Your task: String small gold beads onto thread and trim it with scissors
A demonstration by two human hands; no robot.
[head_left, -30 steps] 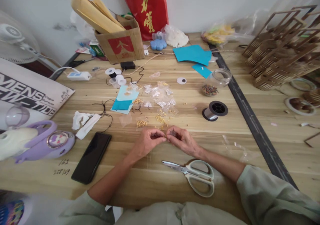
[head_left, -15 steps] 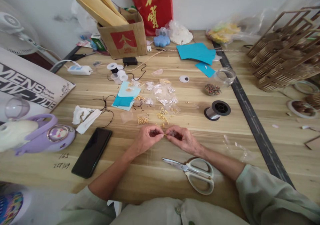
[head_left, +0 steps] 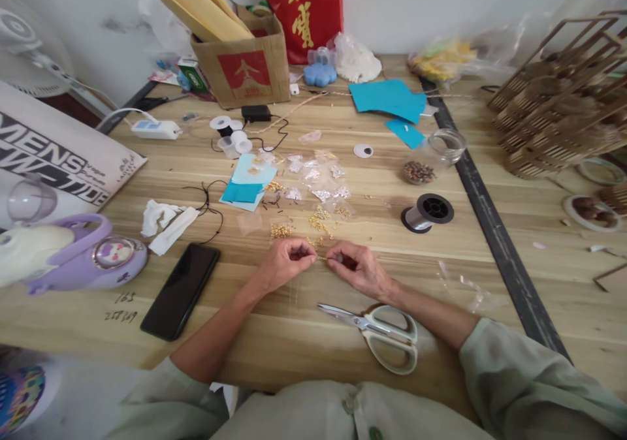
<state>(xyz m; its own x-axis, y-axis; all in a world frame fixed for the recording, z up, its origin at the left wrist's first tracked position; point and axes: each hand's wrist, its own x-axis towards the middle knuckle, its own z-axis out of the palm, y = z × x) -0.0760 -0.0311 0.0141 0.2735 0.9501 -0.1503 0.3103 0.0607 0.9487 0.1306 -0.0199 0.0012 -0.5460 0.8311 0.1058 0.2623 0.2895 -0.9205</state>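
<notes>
Close together over the table's middle, my left hand (head_left: 288, 262) and my right hand (head_left: 361, 269) each pinch with thumb and fingertips. A short strand of small gold beads (head_left: 321, 258) spans the gap between the fingertips; its fine detail is too small to make out. Faint thin lines, like clear thread, show below my left hand. Just beyond the fingers lie loose gold beads (head_left: 319, 221) and, left of them, a cluster of gold beads (head_left: 281, 231). Scissors (head_left: 365, 322) with pale handles lie below my right hand, blades pointing left.
A phone (head_left: 181, 291) and a purple cup (head_left: 93, 257) stand left. Right are a wire spool (head_left: 422, 214) and a tipped jar (head_left: 443, 149) with dark beads beside it. Small bags of silver pieces (head_left: 313, 172), blue sheets (head_left: 389, 100) and a cardboard box (head_left: 242, 68) lie farther back.
The fingertips have drawn slightly apart, with my left hand shifting a little left, so more of the gold strand shows between them. The camera view has shifted slightly.
</notes>
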